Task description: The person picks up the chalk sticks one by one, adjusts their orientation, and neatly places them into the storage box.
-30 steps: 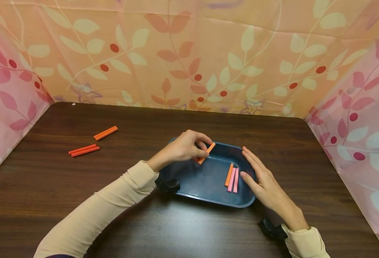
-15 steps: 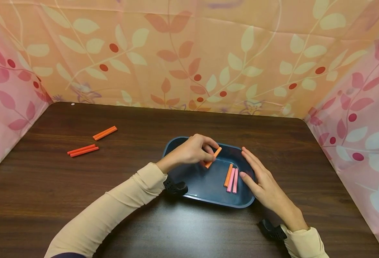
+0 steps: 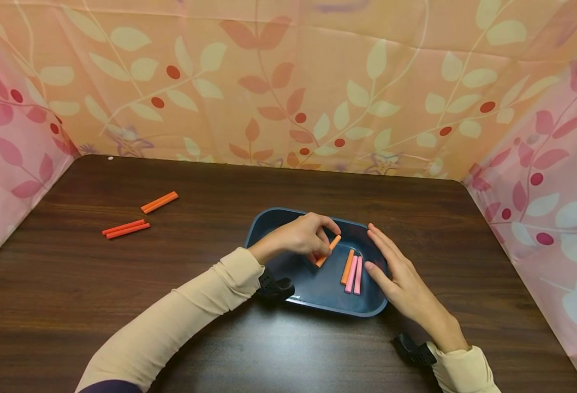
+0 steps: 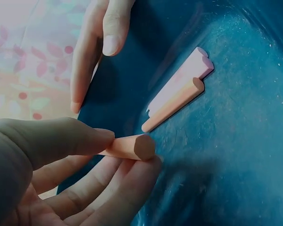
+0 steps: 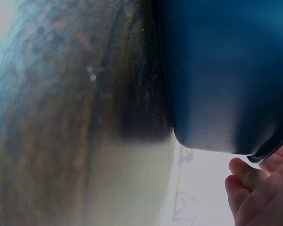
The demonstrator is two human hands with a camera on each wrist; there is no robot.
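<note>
My left hand (image 3: 304,236) pinches an orange stick (image 3: 328,251) over the blue tray (image 3: 313,306). In the left wrist view, thumb and fingers hold this orange stick (image 4: 132,147), its blunt faceted end facing the camera. Another orange stick (image 3: 348,267) and two pink sticks (image 3: 354,275) lie side by side on the tray floor, toward its right end. At the tray's right rim rests my right hand (image 3: 408,284), fingers extended along the outside and thumb over the inside. The right wrist view shows its fingers (image 5: 247,188) beside the tray's outer wall (image 5: 217,94).
Two orange sticks (image 3: 159,202) lie together on the dark wooden table (image 3: 209,180) at the left. Just nearer is a pair of red sticks (image 3: 126,228). A flowered cloth (image 3: 288,82) rises behind the table and along both sides.
My left hand has moved right and nearer, carrying the orange stick lower over the tray toward the other sticks. The right hand has stayed at the rim.
</note>
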